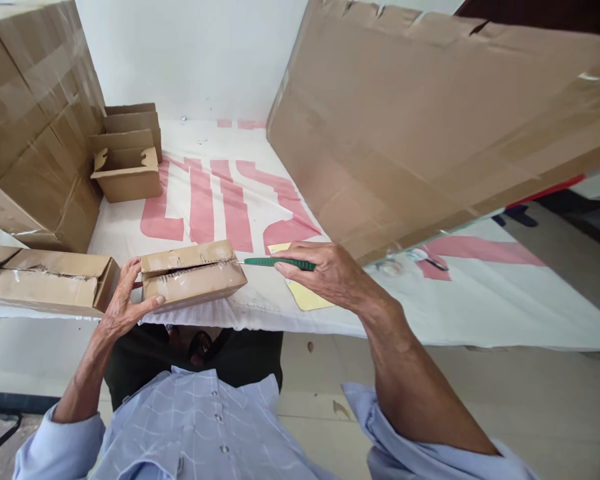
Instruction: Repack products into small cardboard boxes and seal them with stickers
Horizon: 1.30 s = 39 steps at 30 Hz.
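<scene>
A small taped cardboard box [195, 283] lies near the table's front edge, with a ragged slit along its top. My left hand [125, 300] grips its left end, thumb on the front side and fingers behind. In my right hand [325, 270] is a green-handled tool [267, 262], held between thumb and fingers. Its thin metal tip points left and meets the right end of the box at the slit. Under my right hand lies a yellow sheet [307, 297].
More taped boxes [50, 280] line the front edge at the left. Behind them rises a tall carton stack [35, 120], beside open small boxes [130, 177]. A large carton [430, 127] leans over the right side. The table [505, 300] has a white cloth with red print.
</scene>
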Each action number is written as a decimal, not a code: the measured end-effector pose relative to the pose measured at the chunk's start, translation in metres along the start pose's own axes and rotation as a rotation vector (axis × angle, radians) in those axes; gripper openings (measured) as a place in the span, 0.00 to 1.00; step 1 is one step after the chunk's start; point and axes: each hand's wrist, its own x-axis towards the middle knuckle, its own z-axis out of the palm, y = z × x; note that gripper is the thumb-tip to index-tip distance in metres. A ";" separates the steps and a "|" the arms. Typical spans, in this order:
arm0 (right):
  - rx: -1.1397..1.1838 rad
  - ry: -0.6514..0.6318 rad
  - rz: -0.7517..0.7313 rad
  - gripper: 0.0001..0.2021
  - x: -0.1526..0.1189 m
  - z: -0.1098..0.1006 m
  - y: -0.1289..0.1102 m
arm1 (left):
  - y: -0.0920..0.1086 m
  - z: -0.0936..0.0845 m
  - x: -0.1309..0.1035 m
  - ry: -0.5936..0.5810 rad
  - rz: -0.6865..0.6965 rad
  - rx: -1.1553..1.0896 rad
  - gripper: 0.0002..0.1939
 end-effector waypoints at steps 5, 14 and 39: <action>0.090 0.154 0.098 0.14 -0.010 -0.007 0.011 | 0.003 -0.002 -0.001 -0.009 -0.004 -0.009 0.38; 0.042 0.005 -0.163 0.13 0.011 0.030 -0.028 | 0.006 -0.004 0.000 0.005 0.004 0.081 0.39; 0.158 0.297 0.127 0.19 -0.014 0.111 0.044 | 0.009 -0.014 0.014 -0.074 0.031 -0.005 0.30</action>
